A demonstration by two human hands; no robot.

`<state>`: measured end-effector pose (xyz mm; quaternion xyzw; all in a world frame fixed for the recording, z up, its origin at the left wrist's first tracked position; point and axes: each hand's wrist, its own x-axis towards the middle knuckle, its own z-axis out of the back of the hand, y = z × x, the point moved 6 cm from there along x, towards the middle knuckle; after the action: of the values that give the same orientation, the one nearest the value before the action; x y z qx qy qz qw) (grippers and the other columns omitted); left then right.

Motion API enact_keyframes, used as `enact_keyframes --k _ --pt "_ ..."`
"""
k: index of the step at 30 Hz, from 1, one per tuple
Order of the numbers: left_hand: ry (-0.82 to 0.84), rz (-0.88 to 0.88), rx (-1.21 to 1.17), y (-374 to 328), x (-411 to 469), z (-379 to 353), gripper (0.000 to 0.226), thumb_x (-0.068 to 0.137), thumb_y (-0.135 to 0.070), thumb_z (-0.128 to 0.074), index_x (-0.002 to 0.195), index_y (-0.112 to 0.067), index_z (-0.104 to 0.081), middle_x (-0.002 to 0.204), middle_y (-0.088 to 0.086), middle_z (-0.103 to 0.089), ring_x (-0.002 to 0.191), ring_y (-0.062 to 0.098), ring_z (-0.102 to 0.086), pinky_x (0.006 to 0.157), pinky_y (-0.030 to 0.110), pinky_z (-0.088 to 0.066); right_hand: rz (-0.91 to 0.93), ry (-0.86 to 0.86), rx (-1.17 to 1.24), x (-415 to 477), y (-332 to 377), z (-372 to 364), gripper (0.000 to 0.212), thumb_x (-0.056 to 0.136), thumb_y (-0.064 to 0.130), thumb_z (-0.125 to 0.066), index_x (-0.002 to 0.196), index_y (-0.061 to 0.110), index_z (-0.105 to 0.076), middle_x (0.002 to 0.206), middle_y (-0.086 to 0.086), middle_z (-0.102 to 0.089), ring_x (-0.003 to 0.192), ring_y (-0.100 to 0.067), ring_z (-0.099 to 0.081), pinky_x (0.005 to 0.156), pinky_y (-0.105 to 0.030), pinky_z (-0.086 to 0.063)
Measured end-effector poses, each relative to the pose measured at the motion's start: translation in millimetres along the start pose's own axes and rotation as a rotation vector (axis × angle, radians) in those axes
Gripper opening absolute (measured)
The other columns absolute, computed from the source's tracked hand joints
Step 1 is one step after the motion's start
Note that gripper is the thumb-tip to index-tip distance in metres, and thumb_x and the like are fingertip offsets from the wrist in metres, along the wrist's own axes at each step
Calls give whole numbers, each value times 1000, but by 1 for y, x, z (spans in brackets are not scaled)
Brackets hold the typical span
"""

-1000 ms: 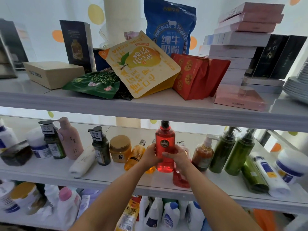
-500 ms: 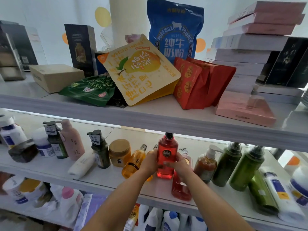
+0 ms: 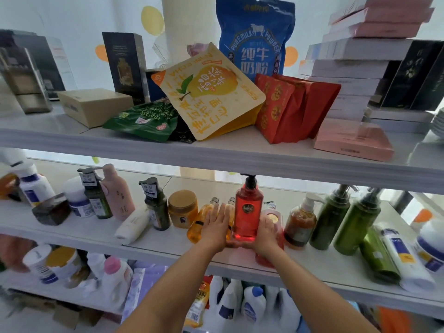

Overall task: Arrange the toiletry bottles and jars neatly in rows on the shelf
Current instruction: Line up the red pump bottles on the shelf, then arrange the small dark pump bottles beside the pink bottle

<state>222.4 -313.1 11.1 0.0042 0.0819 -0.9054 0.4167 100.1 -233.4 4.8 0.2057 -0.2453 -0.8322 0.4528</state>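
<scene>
Low centre of the frame, the left hand (image 3: 216, 227) and right hand (image 3: 265, 233) cup the red pump bottle's (image 3: 247, 212) base—grip clamped both sides. Set it upright on the shelf (image 3: 312, 263), level with the amber bottles (image 3: 204, 219)—then release gently.
</scene>
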Motion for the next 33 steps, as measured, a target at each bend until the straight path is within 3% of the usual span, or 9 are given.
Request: enact_keyframes --k 1,3,8,11,19,33 --pt "1 -2 34 2 -6 1 115 79 -61 -60 149 -14 19 157 6 25 143 26 27 118 43 14 -18 25 -107 -5 -1 -4 129 61 61 -76 150 7 1 158 -15 -2 147 -31 -2 120 -41 -10" --pt "9 -4 63 8 -18 1 114 80 -59 -60 148 -14 20 156 6 26 143 26 27 116 42 15 -37 30 -227 -16 -2 -8 127 69 63 -68 149 5 12 159 -14 11 148 -29 8 120 -39 -2" --pt "-7 10 90 27 -49 -1 114 81 -59 -59 148 -12 21 156 6 28 143 24 27 116 43 15 -46 -126 -221 -53 16 -19 119 71 67 -63 150 5 0 159 -12 -10 147 -26 -14 117 -36 -26" --pt "-7 26 113 45 -72 -5 114 81 -57 -60 148 -11 20 156 6 26 144 25 26 118 45 14 -6 -167 -220 -73 33 -32 112 76 64 -59 150 3 -1 159 -12 -8 148 -25 -11 118 -32 -21" --pt "-26 107 74 97 -118 -3 117 78 -56 -65 149 -11 18 158 6 22 145 26 21 117 44 9 225 -35 -203 -95 89 -84 109 80 50 -66 151 8 4 161 -6 3 149 -20 0 121 -33 -13" --pt "-43 239 87 160 -139 4 113 81 -57 -61 149 -10 16 158 8 20 146 26 19 117 43 11 408 60 -221 -84 161 -122 107 80 50 -66 151 10 3 161 -4 4 149 -18 3 120 -31 -11"
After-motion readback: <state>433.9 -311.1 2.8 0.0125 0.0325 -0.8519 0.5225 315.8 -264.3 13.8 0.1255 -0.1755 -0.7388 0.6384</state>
